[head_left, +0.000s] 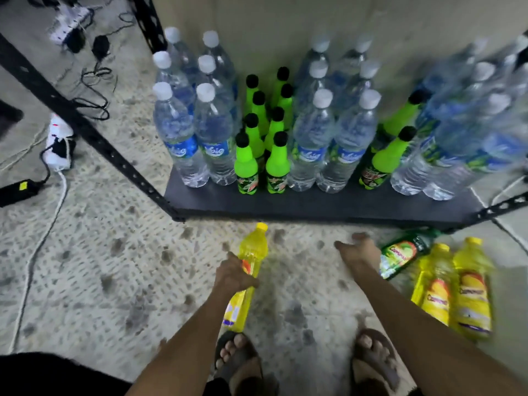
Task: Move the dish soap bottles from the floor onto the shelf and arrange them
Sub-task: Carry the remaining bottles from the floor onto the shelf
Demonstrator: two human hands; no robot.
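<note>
My left hand (233,274) grips a yellow dish soap bottle (251,252) around its middle, cap pointing toward the shelf. My right hand (357,251) is open with fingers spread, just left of a green dish soap bottle (403,254) lying on the floor. Two more yellow dish soap bottles (435,284) (473,287) lie side by side on the floor to the right of it. The dark bottom shelf (314,205) stands in front of me, its front strip bare.
Several clear water bottles (183,144) and bright green soda bottles (247,164) fill the shelf's back and middle. A black shelf post (94,135) runs diagonally at left. Power strips and cables (58,144) lie on the floor at left. My sandalled feet (237,361) are below.
</note>
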